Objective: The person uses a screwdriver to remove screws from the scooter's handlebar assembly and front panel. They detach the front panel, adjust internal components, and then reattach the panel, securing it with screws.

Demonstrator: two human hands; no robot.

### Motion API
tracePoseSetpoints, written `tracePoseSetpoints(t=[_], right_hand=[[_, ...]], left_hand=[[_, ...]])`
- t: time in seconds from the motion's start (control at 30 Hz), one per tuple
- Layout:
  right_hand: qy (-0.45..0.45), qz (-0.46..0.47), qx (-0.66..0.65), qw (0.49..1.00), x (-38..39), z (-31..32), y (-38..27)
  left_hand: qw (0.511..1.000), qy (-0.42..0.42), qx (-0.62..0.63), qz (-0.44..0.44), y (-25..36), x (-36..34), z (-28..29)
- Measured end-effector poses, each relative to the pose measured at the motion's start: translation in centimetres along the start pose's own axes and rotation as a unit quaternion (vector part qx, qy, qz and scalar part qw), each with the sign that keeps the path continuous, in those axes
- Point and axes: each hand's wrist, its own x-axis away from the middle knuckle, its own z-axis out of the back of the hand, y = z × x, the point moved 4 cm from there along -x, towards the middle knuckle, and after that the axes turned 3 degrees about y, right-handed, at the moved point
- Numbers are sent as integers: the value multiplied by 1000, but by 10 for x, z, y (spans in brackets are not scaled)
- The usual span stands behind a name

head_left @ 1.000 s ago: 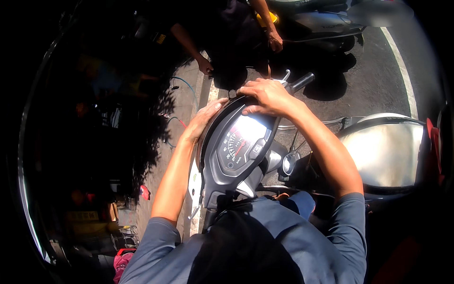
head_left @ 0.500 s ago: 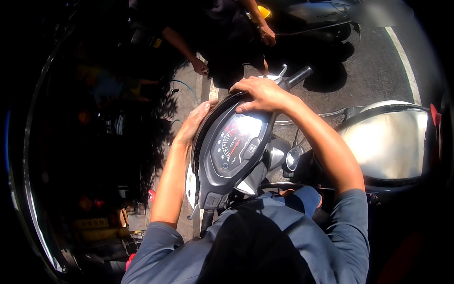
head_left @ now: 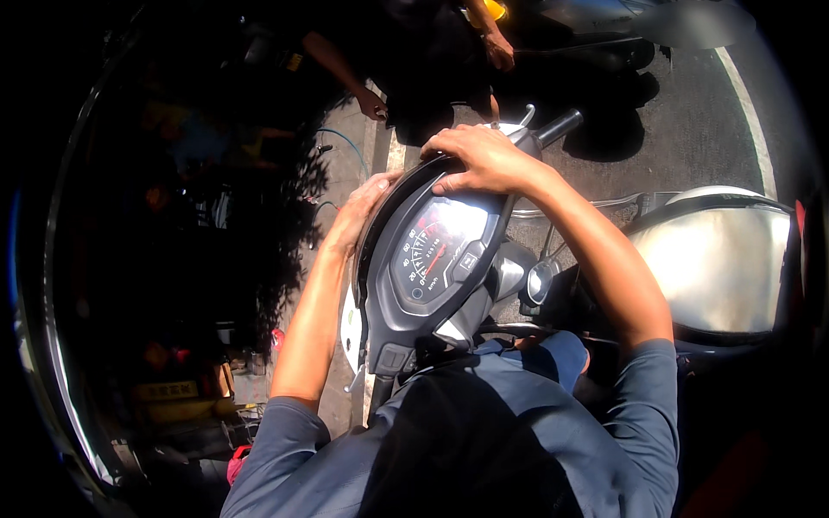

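Note:
The grey handlebar cover (head_left: pixel 393 319) of a scooter stands in front of me, with a speedometer panel (head_left: pixel 432 250) set in it. My right hand (head_left: pixel 484 160) grips the cover's upper rim, thumb on the panel side and fingers over the far edge. Against the cover's outer left side lies my left hand (head_left: pixel 364 207), its fingers stretched and partly hidden by the rim. The black right handlebar grip (head_left: pixel 560 129) and silver brake lever (head_left: pixel 528 116) stick out beyond my right hand. A black left grip (head_left: pixel 380 394) shows close to my body.
Another person's hands (head_left: pixel 498 52) appear beyond the scooter. At the right stands a large box-like thing with a shiny pale surface (head_left: pixel 717 259). A small round mirror-like part (head_left: pixel 540 281) sits beside the handlebar. A blue hose (head_left: pixel 347 142) lies on the pavement.
The view has shifted slightly, so the scooter appears a little further right. My right hand sits a bit higher in the picture, on the same rim. Both hands keep their places on the cover.

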Motion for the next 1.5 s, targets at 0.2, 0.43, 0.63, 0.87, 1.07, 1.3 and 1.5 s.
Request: tracePoseSetpoints(t=[0.2,0.43,0.63,0.87,1.07,1.3,1.5], right_hand=[[256,114,36,959,49,-12,-76],[238,112,1,965,39,-31,-70],[80,-76,-171,979,-20,9,6],[-249,-59,-92,962,-85,-19,-1],[-303,-105,-207,924,-89,-50,25],[-338,-169,-205,903,-84,-50,8],[-350,-218,-255,875,-71,-35,24]], left_hand=[[1000,-3,18,8,-4,6,6],[1000,-3,-4,0,-6,0,9],[999,11,-35,13,0,3,7],[998,48,26,33,-17,13,18],[963,200,-180,1,-12,110,23],[862,479,-127,104,-52,354,-88],[802,537,-254,68,-74,322,-102]])
